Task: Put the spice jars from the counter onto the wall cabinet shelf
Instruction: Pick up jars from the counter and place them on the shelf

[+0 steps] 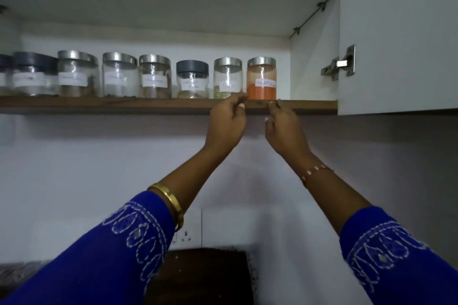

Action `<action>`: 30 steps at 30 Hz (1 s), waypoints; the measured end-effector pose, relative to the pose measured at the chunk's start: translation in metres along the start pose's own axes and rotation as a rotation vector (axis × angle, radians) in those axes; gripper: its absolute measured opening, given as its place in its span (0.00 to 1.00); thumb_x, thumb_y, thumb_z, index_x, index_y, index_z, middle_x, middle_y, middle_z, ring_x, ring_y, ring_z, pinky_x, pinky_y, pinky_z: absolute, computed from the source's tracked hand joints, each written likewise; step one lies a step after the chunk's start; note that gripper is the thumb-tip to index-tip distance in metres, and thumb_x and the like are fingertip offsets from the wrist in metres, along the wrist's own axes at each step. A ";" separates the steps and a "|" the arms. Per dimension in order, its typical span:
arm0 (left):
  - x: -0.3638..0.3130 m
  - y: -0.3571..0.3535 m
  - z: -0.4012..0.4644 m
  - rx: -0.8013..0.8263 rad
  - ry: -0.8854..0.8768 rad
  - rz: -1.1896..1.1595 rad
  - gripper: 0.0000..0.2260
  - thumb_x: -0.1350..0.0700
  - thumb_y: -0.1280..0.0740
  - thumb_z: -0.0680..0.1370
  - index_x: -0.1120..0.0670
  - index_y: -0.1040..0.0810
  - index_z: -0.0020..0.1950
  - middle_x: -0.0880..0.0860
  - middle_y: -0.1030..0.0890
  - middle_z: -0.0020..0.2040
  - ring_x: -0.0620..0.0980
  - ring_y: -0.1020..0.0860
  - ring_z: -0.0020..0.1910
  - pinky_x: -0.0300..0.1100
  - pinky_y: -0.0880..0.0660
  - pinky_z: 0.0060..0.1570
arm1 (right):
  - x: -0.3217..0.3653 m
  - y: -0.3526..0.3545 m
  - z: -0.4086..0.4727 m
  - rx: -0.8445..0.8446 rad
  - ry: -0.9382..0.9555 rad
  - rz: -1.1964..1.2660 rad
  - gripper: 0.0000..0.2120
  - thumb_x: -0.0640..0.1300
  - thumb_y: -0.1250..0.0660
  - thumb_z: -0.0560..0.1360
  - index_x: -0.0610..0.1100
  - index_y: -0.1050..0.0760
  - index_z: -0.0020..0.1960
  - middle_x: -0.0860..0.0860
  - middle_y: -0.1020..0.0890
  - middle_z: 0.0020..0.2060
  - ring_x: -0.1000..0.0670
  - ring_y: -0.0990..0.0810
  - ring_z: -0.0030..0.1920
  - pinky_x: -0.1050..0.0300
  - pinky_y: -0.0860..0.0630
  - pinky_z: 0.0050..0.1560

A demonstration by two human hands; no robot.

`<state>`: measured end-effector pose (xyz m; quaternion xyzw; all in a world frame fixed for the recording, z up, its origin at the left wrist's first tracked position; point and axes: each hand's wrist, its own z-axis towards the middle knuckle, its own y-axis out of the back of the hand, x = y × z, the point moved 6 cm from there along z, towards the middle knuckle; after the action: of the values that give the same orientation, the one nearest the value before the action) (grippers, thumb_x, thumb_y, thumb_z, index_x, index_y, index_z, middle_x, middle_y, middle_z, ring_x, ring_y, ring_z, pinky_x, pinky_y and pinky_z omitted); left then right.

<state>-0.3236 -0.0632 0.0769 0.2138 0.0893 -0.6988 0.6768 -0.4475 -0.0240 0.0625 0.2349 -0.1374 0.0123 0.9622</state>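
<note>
Your fingers on both hands, left hand (228, 119) and right hand (282, 124), hang loosely curled, seemingly holding nothing, just below the steel-lidded glass jar of orange-red powder (261, 79), upright on the wood-edged cabinet shelf (124, 105).

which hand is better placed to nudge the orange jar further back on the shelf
Probably the right hand: its fingertips sit at the shelf edge just below the orange jar. The left hand sits nearer the neighbouring jar.

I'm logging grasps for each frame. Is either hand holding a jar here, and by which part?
Nothing is held. The left hand and right hand hang loosely curled just below the shelf edge; the orange-powder jar stands on the shelf, untouched.
</note>
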 end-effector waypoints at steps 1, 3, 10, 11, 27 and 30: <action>0.002 0.006 -0.009 -0.012 0.030 -0.019 0.14 0.63 0.43 0.79 0.60 0.25 0.63 0.56 0.21 0.59 0.46 0.25 0.56 0.36 0.29 0.58 | 0.001 -0.003 -0.009 0.025 -0.024 0.022 0.22 0.41 0.43 0.80 0.37 0.38 0.72 0.41 0.35 0.72 0.43 0.37 0.72 0.54 0.40 0.72; 0.005 0.020 -0.026 -0.040 0.099 -0.053 0.14 0.62 0.42 0.80 0.60 0.25 0.63 0.57 0.20 0.57 0.46 0.25 0.53 0.36 0.27 0.55 | 0.006 -0.010 -0.026 0.070 -0.049 0.054 0.23 0.42 0.43 0.80 0.38 0.40 0.74 0.42 0.38 0.74 0.44 0.41 0.75 0.55 0.44 0.73; 0.027 0.068 -0.092 -0.079 0.277 0.006 0.14 0.61 0.42 0.80 0.59 0.25 0.64 0.56 0.22 0.62 0.50 0.25 0.62 0.37 0.31 0.62 | 0.038 -0.032 -0.083 0.127 -0.037 0.130 0.22 0.43 0.45 0.81 0.40 0.41 0.74 0.44 0.39 0.74 0.46 0.44 0.76 0.57 0.45 0.74; 0.032 0.076 -0.102 -0.086 0.298 0.022 0.14 0.61 0.42 0.80 0.59 0.25 0.63 0.55 0.22 0.62 0.50 0.25 0.62 0.37 0.31 0.63 | 0.044 -0.038 -0.092 0.142 -0.042 0.147 0.22 0.43 0.46 0.81 0.40 0.41 0.74 0.44 0.39 0.74 0.46 0.44 0.76 0.57 0.45 0.74; 0.164 0.264 -0.266 -0.142 0.715 0.116 0.12 0.63 0.40 0.78 0.61 0.23 0.59 0.58 0.20 0.59 0.51 0.23 0.57 0.46 0.27 0.62 | 0.179 -0.192 -0.280 0.547 -0.156 0.432 0.23 0.44 0.40 0.79 0.38 0.38 0.73 0.42 0.33 0.71 0.45 0.37 0.72 0.55 0.39 0.72; 0.199 0.299 -0.307 -0.153 0.811 0.134 0.12 0.65 0.40 0.77 0.61 0.23 0.59 0.59 0.20 0.57 0.49 0.23 0.49 0.43 0.25 0.54 | 0.206 -0.227 -0.326 0.699 -0.162 0.412 0.25 0.44 0.40 0.79 0.39 0.39 0.73 0.41 0.34 0.71 0.45 0.39 0.73 0.53 0.40 0.72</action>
<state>0.0272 -0.1372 -0.2315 0.4261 0.3859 -0.5037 0.6448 -0.1450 -0.0857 -0.2618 0.5155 -0.2446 0.2320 0.7878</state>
